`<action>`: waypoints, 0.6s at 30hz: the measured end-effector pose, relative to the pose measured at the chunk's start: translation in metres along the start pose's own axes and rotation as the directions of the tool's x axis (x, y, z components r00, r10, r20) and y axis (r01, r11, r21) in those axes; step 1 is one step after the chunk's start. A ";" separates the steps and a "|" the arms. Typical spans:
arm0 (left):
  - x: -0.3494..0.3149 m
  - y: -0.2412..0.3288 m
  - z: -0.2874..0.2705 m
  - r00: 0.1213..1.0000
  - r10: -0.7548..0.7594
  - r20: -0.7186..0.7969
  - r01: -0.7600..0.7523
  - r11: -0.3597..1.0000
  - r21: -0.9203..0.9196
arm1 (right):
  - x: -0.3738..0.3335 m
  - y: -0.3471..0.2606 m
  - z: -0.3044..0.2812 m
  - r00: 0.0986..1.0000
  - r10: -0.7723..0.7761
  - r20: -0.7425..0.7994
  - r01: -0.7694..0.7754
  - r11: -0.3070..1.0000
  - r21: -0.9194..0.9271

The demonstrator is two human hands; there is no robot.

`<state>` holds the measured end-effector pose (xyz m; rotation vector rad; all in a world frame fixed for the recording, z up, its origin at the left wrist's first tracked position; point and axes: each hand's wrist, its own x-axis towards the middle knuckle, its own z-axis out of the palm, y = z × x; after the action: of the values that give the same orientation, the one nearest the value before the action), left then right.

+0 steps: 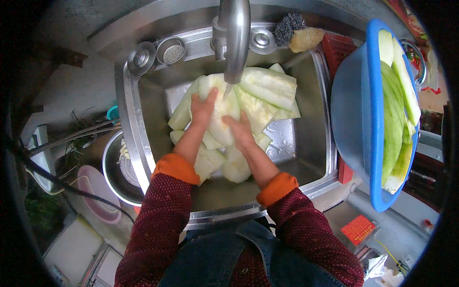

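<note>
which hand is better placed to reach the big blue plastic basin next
Probably the right hand: it is nearer the blue plastic basin, which stands on that side; the left hand is farther off. Both touch one long, pale melon piece.

From where I'm standing, 0 readable text. Faucet (237, 43), sink rim (128, 119), blue tub (351, 110): no legible labels, numbers or signs. Patterned red surface (407, 20), upper right edge: too small and blurred to tell print from pattern. White object (42, 158), far left: nothing legible either.
</note>
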<state>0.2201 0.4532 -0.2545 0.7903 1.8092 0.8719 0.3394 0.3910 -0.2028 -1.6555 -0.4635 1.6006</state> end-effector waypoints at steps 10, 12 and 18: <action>0.051 0.024 -0.026 0.868 -0.032 0.496 0.244 0.897 -0.368 | -0.001 -0.010 -0.023 0.945 0.156 0.287 -0.173 0.984 0.034; 0.046 0.026 -0.030 0.874 -0.055 0.483 0.182 0.959 -0.219 | 0.003 -0.010 -0.023 0.930 0.197 0.311 -0.218 0.975 0.033; 0.052 0.008 -0.014 0.983 -0.010 0.186 0.068 0.948 -0.312 | -0.002 -0.008 -0.019 0.918 0.222 0.329 -0.245 0.969 0.029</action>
<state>0.1902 0.4969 -0.2686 0.6031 1.4713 1.0004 0.3594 0.3888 -0.1974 -1.4408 -0.3770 2.0591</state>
